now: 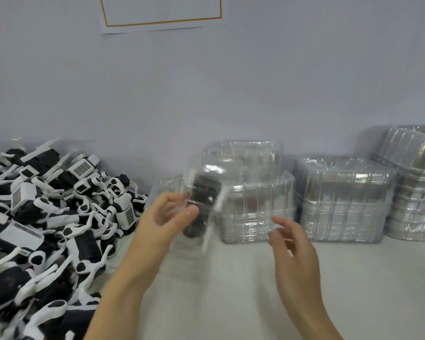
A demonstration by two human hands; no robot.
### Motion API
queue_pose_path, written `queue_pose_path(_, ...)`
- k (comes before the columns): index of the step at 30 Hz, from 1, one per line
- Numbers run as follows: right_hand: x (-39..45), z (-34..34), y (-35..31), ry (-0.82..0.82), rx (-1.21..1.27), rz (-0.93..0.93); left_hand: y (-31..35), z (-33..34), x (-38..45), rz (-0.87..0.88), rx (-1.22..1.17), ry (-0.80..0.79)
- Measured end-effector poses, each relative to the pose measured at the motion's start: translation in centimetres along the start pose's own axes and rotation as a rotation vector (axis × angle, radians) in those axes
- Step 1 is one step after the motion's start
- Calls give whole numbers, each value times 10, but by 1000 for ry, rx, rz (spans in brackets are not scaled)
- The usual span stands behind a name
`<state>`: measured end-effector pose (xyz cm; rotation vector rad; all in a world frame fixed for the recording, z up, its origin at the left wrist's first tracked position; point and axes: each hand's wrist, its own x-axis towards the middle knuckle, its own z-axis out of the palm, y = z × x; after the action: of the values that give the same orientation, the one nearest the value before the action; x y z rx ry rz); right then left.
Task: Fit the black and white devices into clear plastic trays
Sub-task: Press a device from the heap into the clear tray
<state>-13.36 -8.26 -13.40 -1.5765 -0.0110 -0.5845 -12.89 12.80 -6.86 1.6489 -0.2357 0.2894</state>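
Head view shows the left hand (168,212) raised over the table (231,290), fingers and thumb curled round a clear plastic tray (207,170) that already has a black and white device (201,207) sitting in it. The picture is smeared with motion here, so I cannot tell whether the device is fully seated in the tray's moulded pocket or only resting in it. The right hand (293,241) hangs just right of the tray, fingers loosely spread and holding nothing, clear of the plastic.

At the far left lies a big heap of loose devices (47,217), black bodies with white arms, well apart from the held one. Behind the hands, against the wall (206,94), stand stacks of clear trays (341,200), three or four side by side running to the right (whether those hold devices or are empty is hard to read through the glare). A bordered sheet of paper (161,13) is pinned on the wall above.

My reading is that one device is at the fitting stage or just past it: tray and device are together in one hand. The next move likely calls for the free right hand to press the device home or steady the thin tray, then for the filled tray to go down on a stack at the right before another device is taken from the heap.
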Motion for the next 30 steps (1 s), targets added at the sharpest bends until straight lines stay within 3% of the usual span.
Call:
queue_pose_path(5, -14, 21, -10, -136, -139, -326, -2, 26, -5, -210, -514, 94)
queue_pose_path(10, -17, 20, -14, -46, -119, -380, -12, 35, -4, -305, -719, 74)
queue_pose_path(14, -14, 18, -18, -52, -135, -409, -18, 35, -5, -329, -709, -2)
queue_pose_path(30, -13, 18, -10, -94, -168, -407, -22, 37, -2, -352, -717, -18)
